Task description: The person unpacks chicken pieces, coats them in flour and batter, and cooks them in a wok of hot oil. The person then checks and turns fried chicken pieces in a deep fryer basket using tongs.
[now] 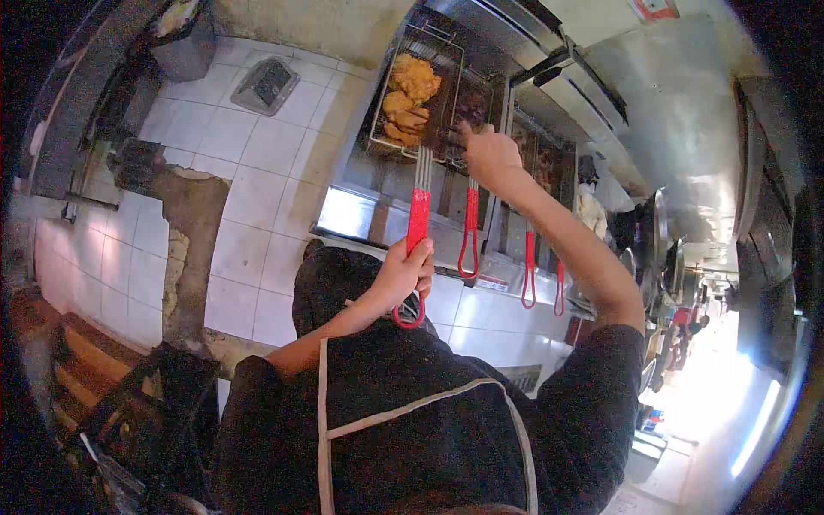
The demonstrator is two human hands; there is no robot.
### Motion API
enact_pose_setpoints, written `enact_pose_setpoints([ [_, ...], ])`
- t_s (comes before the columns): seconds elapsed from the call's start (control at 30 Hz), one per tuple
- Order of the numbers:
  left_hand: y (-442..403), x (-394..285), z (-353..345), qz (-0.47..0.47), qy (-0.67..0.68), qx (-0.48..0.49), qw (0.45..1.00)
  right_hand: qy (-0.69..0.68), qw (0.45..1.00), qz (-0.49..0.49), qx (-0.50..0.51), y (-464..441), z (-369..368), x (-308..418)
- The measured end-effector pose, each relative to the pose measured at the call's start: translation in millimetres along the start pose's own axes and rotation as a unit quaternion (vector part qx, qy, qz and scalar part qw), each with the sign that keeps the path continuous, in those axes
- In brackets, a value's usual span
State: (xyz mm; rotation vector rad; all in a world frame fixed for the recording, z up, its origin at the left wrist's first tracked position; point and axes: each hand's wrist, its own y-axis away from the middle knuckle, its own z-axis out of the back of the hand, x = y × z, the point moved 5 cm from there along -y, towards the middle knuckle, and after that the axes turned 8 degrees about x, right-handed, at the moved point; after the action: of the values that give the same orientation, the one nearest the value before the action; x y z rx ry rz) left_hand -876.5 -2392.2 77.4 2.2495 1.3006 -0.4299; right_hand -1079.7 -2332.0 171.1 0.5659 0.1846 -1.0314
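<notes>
My left hand is closed around the red-coated handle of a wire fryer basket. Several golden-brown fried pieces, looking like breaded chicken, lie in that basket, which sits over the left part of a deep fryer. Above the basket's right side is my right hand, its fingers curled together. A thin dark shape runs from those fingers toward the food; what it is cannot be made out. A second basket handle, also red, hangs just below my right hand.
Two more red handles stick out from the fryer bays farther right. A metal hood slopes on the right. White floor tiles with a broken patch lie to the left, near a grey dustpan-like object.
</notes>
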Motion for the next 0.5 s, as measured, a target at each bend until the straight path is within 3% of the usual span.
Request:
enact_pose_setpoints([
  [0.3, 4, -3, 0, -0.007, -0.018, -0.014, 1.0, -0.031, 0.999, -0.01, -0.01, -32, -38, 7],
  [0.5, 6, -1, 5, -0.01, -0.027, 0.0, 1.0, -0.069, 0.996, -0.015, 0.047, -11, 9, -25],
])
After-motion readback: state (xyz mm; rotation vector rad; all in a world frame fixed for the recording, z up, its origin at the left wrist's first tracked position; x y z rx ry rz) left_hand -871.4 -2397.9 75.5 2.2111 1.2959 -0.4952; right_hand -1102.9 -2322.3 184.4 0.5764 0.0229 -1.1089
